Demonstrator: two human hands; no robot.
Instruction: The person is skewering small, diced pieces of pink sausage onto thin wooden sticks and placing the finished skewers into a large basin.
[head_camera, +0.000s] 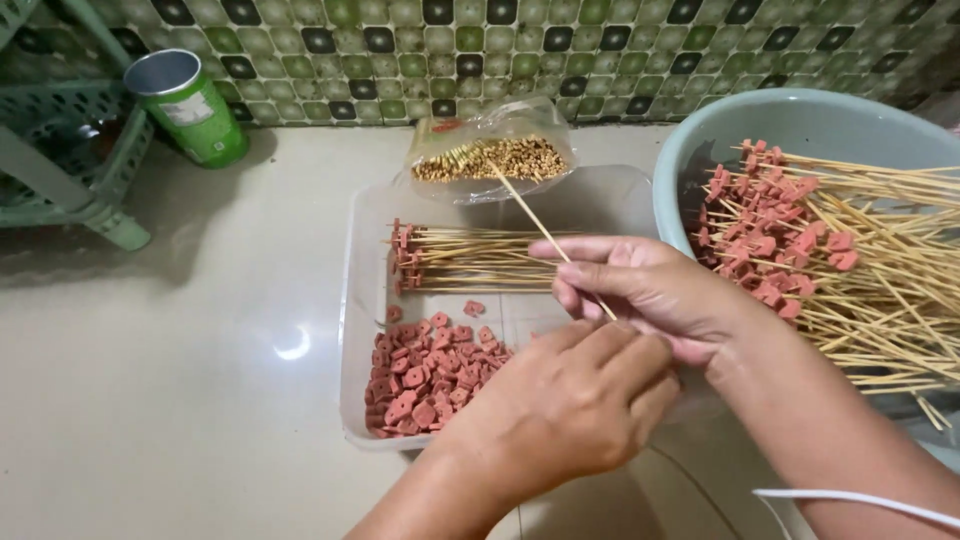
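You have 1 thin bamboo skewer (535, 222) pinched in your right hand, bare and pale, slanting up and away toward the far left, its tip over the tray. Just below lie the small reddish sausage slices (425, 378), heaped loosely in the clear tray's near-left corner (1 or 2 strays sit apart).

Bare counter (180, 400) open left of clear tray (352, 330); grey bowl (690, 140) of skewers blocks right, stick bag (490, 155) behind, green can (190, 105) and crate (70, 150) crowd far-left corner.
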